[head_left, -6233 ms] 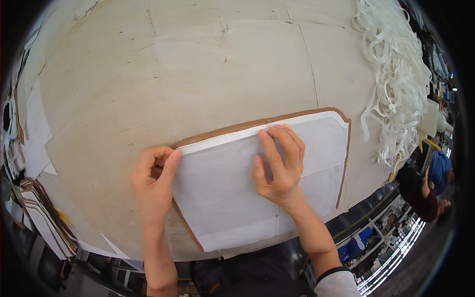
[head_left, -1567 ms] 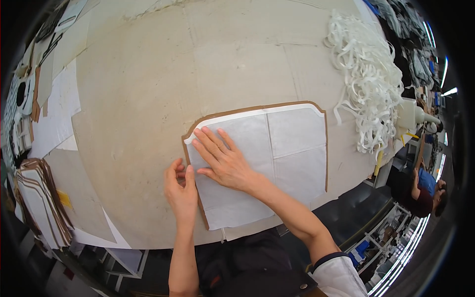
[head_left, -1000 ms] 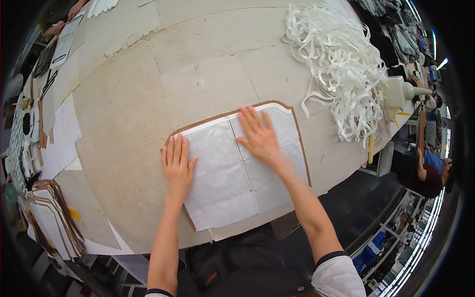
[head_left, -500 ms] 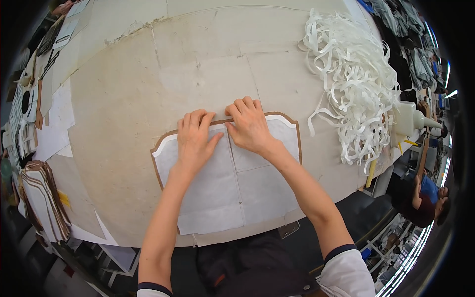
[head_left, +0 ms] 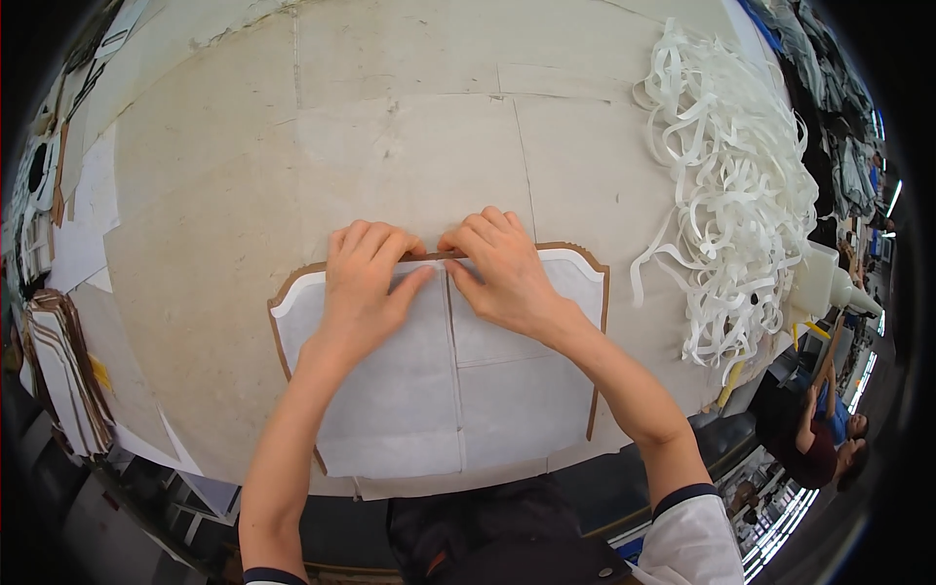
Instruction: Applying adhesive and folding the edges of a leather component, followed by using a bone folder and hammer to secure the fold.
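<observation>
A white lined panel (head_left: 390,419) with brown edges lies flat at the table's near side. White strip runs along its curved upper corners, and a seam goes down its middle. My left hand (head_left: 369,278) pinches the brown top edge (head_left: 429,257) left of the seam. Just right of it, my right hand (head_left: 502,268) grips the same edge, with its thumb against the white lining near the seam. Both hands are closed there, their fingertips curled over the far side and partly hidden.
A tangled heap of white tape (head_left: 731,195) covers the table's right side, near a white plastic bottle (head_left: 817,278). Stacked brown-and-white panels (head_left: 68,370) stand at the left edge, below white paper sheets (head_left: 88,229). Other people (head_left: 809,429) are far right.
My view has shifted slightly. My hands stay on the top edge, and more of the brown edge shows folded between them. The right hand's thumb has lowered onto the lining.
</observation>
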{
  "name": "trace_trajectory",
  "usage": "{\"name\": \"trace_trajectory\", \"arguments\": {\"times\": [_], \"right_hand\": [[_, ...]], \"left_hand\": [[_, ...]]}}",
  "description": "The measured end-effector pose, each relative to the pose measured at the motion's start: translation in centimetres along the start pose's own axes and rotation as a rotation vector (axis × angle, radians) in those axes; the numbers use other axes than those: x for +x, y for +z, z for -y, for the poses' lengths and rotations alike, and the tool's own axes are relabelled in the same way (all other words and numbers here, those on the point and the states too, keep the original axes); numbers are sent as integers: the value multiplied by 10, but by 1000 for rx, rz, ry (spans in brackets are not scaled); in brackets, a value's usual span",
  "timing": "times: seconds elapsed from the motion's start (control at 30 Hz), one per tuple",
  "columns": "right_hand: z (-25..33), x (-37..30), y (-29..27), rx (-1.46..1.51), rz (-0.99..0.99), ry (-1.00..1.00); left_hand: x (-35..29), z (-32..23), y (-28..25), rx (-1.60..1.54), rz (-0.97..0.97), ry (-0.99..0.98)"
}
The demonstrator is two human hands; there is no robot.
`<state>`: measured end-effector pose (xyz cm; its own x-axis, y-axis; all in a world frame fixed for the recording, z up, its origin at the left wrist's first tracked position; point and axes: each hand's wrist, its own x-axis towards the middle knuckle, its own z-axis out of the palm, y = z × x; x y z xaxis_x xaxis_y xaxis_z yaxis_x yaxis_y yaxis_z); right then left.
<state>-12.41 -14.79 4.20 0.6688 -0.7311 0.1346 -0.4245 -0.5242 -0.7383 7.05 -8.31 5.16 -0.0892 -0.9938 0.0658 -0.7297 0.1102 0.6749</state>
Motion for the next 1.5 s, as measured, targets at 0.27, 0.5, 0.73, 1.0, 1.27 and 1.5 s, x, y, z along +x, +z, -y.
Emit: {"name": "trace_trajectory", "arguments": {"times": [0.27,0.5,0.73,1.0,1.27,1.5], "right_hand": [[-8,-3,6,-14,-51,-45],[-24,-10,4,-35,-56,-171],[-30,-7,1,-176,-75,-463],[-35,-11,-5,-312,-8,-639],[-32,-19,-5,-393,29,-619],[-31,-18,-5,-266,16,-487]], "left_hand": [[-1,15,8,11,-75,114],[-5,28,11,76,-149,307],[-9,35,12,169,-219,475],[-12,33,12,253,-192,501],[-13,28,13,287,-193,493],[-14,25,14,317,-168,473]]}}
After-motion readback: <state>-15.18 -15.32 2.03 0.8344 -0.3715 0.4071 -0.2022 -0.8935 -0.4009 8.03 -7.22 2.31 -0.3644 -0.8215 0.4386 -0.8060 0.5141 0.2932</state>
